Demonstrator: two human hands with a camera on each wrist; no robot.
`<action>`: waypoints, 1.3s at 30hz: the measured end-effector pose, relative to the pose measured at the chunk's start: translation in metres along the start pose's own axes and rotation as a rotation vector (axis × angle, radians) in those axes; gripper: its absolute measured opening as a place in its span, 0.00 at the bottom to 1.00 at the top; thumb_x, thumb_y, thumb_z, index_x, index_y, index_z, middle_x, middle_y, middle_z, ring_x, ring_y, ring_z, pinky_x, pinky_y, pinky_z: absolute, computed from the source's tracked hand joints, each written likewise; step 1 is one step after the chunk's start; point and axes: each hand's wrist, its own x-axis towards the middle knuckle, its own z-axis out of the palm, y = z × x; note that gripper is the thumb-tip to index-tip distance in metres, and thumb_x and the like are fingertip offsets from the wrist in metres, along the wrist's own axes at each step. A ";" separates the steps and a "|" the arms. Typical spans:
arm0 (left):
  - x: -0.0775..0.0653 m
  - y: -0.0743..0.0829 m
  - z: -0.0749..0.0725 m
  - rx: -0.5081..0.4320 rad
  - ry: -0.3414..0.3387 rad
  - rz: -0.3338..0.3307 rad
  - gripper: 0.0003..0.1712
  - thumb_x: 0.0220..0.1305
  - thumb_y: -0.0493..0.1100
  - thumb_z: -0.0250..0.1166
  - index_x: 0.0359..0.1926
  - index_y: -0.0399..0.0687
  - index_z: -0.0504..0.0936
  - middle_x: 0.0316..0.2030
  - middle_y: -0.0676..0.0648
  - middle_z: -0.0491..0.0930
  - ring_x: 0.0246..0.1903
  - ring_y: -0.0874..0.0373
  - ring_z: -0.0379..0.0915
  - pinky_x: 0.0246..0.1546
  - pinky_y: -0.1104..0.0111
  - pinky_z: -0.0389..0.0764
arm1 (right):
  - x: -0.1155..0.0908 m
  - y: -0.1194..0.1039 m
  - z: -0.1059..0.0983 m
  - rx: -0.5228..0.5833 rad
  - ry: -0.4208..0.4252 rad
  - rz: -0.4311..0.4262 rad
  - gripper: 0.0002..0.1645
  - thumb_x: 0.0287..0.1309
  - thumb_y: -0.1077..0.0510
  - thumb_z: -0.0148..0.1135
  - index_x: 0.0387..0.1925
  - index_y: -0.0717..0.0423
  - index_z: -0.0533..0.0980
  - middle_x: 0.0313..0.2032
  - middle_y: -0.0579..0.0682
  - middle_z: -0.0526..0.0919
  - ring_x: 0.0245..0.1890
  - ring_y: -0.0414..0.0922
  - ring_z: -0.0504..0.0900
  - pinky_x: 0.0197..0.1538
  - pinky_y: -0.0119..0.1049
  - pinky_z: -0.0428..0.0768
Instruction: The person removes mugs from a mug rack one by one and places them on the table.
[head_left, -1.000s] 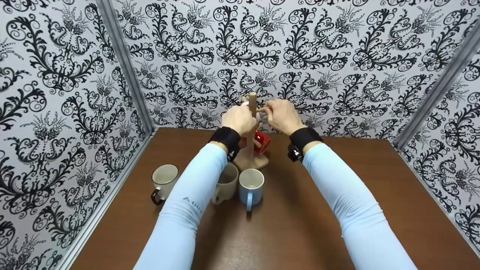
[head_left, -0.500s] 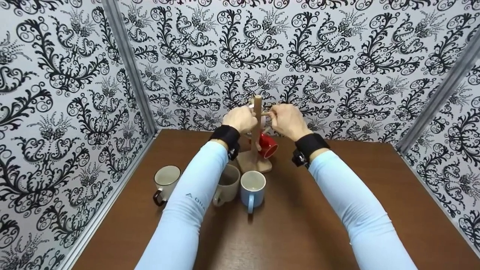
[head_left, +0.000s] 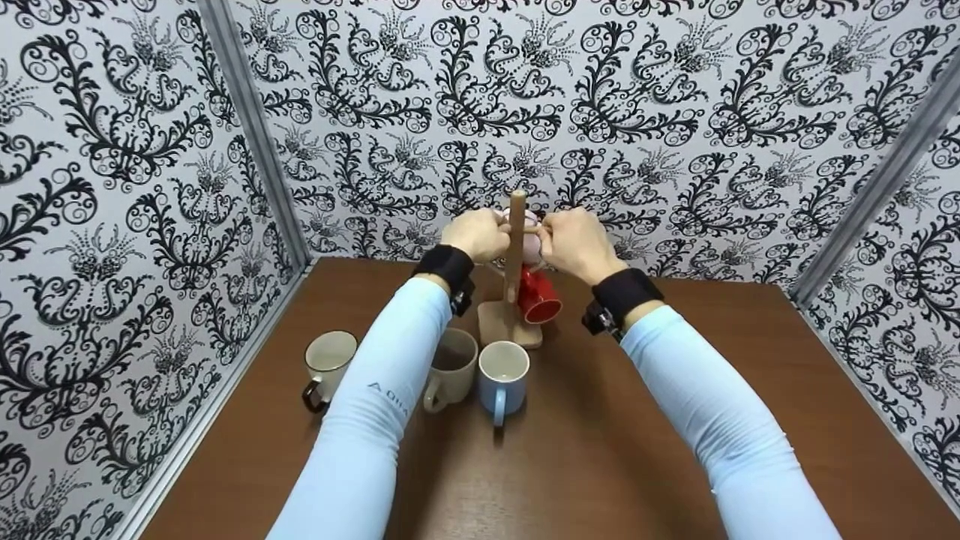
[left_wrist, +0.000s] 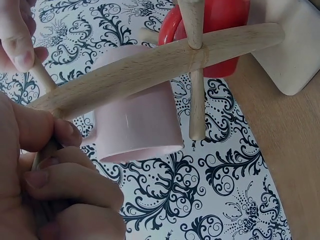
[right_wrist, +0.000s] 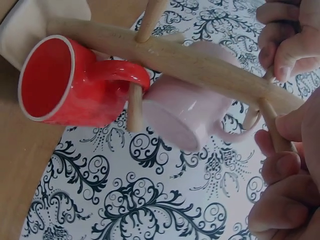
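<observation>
A wooden mug tree [head_left: 516, 255] stands at the far middle of the table in the head view. My left hand [head_left: 476, 234] grips an upper peg on the left side of its post. The opposite upper peg is pinched by my right hand [head_left: 577, 240], fingers curled around it. A red mug [right_wrist: 80, 85] hangs by its handle from a lower peg, its mouth tilted down. Behind the post hangs a pale pink mug [left_wrist: 140, 122], with its handle on a rear upper peg. My fingers hide most of both gripped pegs.
On the brown table [head_left: 600, 420], in front of the tree's base [head_left: 495, 322], stand a light blue mug [head_left: 502, 390] and a beige mug [head_left: 456, 379], partly behind my left sleeve. A white mug [head_left: 328, 364] with a dark handle stands at left. Patterned walls [head_left: 637, 112] enclose the table.
The mug tree has turned: its base sits at a different angle, and the red mug has swung right and toward me. Both hands have stayed at the upper pegs.
</observation>
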 end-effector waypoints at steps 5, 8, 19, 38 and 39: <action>-0.001 -0.003 -0.002 -0.010 0.012 0.008 0.19 0.76 0.60 0.59 0.54 0.57 0.87 0.48 0.49 0.87 0.44 0.52 0.81 0.45 0.55 0.81 | -0.002 -0.008 -0.004 -0.010 -0.020 0.043 0.25 0.72 0.50 0.60 0.17 0.51 0.73 0.19 0.51 0.79 0.20 0.51 0.80 0.23 0.45 0.78; -0.002 -0.005 -0.004 -0.052 0.021 0.003 0.18 0.74 0.62 0.62 0.49 0.57 0.87 0.43 0.51 0.86 0.41 0.52 0.81 0.44 0.56 0.80 | -0.004 -0.017 -0.006 -0.010 -0.045 0.065 0.29 0.74 0.46 0.59 0.15 0.49 0.69 0.16 0.49 0.76 0.16 0.48 0.76 0.20 0.42 0.75; -0.001 -0.012 -0.007 -0.140 0.059 -0.002 0.23 0.69 0.64 0.68 0.29 0.53 0.81 0.24 0.53 0.77 0.29 0.55 0.75 0.34 0.61 0.76 | -0.006 -0.039 -0.004 -0.114 -0.022 0.071 0.34 0.76 0.34 0.52 0.16 0.49 0.69 0.16 0.50 0.77 0.17 0.53 0.80 0.24 0.49 0.81; -0.012 0.004 -0.005 0.256 0.252 -0.057 0.28 0.72 0.68 0.63 0.46 0.49 0.81 0.38 0.44 0.87 0.36 0.48 0.85 0.37 0.54 0.85 | 0.012 0.008 -0.037 0.145 -0.140 0.077 0.25 0.77 0.45 0.56 0.28 0.55 0.82 0.21 0.49 0.80 0.19 0.44 0.73 0.24 0.38 0.72; -0.014 0.008 -0.006 0.310 0.278 -0.046 0.27 0.72 0.67 0.64 0.47 0.47 0.80 0.37 0.44 0.87 0.34 0.48 0.85 0.35 0.55 0.85 | 0.015 0.012 -0.038 0.154 -0.131 0.081 0.21 0.77 0.47 0.56 0.32 0.56 0.84 0.25 0.51 0.83 0.21 0.45 0.75 0.27 0.39 0.75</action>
